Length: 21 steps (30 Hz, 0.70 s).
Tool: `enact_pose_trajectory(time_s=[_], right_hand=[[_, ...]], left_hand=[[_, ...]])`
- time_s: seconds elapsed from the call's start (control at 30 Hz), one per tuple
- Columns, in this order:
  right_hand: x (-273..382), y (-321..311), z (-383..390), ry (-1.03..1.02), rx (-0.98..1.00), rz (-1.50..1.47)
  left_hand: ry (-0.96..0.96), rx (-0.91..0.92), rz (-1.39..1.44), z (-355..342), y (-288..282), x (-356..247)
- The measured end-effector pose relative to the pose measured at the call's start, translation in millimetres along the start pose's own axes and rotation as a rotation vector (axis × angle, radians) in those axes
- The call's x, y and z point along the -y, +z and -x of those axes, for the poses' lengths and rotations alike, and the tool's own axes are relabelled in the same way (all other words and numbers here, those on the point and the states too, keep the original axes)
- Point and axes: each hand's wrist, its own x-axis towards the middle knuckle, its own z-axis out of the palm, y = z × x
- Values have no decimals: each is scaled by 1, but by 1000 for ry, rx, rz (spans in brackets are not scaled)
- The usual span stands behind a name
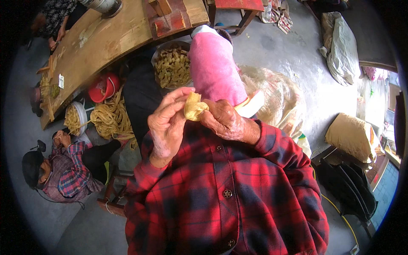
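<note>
A yellowish-brown, limp leafy strip (194, 107), folded over into a small knot-like bundle, is held up in front of my chest. My left hand (168, 123) grips its left side, the thumb and fingers bent around the edge. From the other side my right hand (229, 121) pinches the bundle, its fingers curled in. Just beyond my hands, a basin (158, 54) holds many similar folded yellow-brown pieces (172, 67). A pink cloth (214, 63) covers my leg next to the basin.
A wooden table (114, 36) spans the upper left. Below it are a red bucket (111, 88), a heap of long yellowish strips (111, 117) and a white bucket (80, 111). A person (70, 170) sits at the left. Woven sacks (276, 95) lie at my right.
</note>
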Motion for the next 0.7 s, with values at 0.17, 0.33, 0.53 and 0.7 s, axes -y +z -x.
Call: enact_pose_trajectory(time_s=[0.17, 0.33, 0.53, 0.7], right_hand=[[1, 0, 2, 5, -52, 1], [-6, 4, 7, -186, -63, 329], [8, 1, 2, -24, 56, 122], [18, 1, 3, -123, -14, 90]], left_hand=[[143, 180, -310, -12, 2, -37], [132, 66, -375, -7, 11, -30], [-133, -51, 348, -1, 11, -22], [-313, 18, 773, 3, 11, -28]])
